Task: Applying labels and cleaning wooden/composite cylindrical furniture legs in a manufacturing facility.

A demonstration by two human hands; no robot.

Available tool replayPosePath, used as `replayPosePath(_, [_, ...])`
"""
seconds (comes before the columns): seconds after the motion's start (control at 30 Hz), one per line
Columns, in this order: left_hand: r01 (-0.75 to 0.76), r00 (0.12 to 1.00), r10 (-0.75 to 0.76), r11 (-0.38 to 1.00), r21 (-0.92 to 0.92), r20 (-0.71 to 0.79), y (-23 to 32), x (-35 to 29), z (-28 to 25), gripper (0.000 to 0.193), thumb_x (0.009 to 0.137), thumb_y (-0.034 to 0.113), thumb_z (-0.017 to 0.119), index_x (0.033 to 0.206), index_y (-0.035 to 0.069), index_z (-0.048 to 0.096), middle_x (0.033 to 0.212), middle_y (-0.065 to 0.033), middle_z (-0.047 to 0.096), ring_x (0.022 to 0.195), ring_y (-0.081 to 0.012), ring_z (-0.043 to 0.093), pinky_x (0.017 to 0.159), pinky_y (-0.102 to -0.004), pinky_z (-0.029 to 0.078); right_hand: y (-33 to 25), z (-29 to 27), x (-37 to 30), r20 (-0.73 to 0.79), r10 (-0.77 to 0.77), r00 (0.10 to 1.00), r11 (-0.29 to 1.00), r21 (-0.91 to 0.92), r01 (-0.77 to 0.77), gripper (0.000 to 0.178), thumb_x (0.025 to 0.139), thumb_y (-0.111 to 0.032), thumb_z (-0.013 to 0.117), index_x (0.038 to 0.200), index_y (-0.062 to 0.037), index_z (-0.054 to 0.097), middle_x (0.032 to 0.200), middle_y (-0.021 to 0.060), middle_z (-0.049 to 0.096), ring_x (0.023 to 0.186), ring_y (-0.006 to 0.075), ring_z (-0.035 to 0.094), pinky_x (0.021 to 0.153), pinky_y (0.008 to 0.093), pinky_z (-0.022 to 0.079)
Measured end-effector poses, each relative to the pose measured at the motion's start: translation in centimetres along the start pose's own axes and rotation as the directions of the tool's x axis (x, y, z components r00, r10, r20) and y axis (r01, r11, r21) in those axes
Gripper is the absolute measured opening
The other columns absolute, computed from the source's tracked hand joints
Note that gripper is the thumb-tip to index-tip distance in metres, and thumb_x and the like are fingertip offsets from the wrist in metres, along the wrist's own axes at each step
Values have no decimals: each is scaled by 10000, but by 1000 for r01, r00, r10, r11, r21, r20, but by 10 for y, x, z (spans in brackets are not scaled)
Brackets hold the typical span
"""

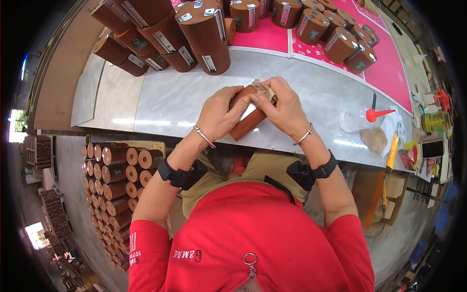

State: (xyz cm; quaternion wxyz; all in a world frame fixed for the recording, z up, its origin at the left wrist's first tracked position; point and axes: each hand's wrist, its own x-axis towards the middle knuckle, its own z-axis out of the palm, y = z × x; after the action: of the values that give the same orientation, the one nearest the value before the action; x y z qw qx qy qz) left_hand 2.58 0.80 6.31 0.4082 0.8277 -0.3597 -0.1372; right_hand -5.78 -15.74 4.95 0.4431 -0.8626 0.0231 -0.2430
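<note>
Near the front edge of the grey metal tabletop, a reddish-brown wooden block (246, 127) with a pale, shiny strip on its side is held tilted. My left hand (219, 112) grips it from the left, thumb lying along the strip. On the other side my right hand (284, 109) is closed round a crumpled beige rag (263, 89), pressing it to the block's upper end. Both thumbs nearly meet over the strip. The block's far side and part of the rag are hidden by my fingers.
Stacked brown wooden cylinders (209, 36) with metal plates stand at the back left; more cylinders (311, 27) sit on pink sheets. A squeeze bottle with a red spout (352, 120), a white cloth (390, 127) and a yellow cutter (392, 153) lie at right. Bored cylinders (116, 194) are piled below left.
</note>
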Motion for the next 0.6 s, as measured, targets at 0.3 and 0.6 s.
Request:
replayPosePath(0.3, [-21, 997, 18, 999, -32, -69, -10, 0, 9, 403, 985, 306, 451, 1167, -20, 601, 979, -183, 660, 872, -257, 634, 789, -321, 477, -8, -10, -2, 77, 1, 997, 996, -87, 5, 249, 812, -187, 651, 942, -5, 543, 897, 167, 546, 783, 362, 575, 683, 407, 483])
replayPosePath(0.6, [11, 996, -18, 996, -83, -89, -6, -1, 10, 348, 952, 272, 466, 1053, -19, 627, 971, -217, 640, 911, -366, 600, 808, -413, 459, -5, -11, -1, 85, -56, 995, 992, -108, 65, 225, 818, -158, 624, 960, 1, 552, 892, 168, 551, 757, 353, 579, 666, 406, 491])
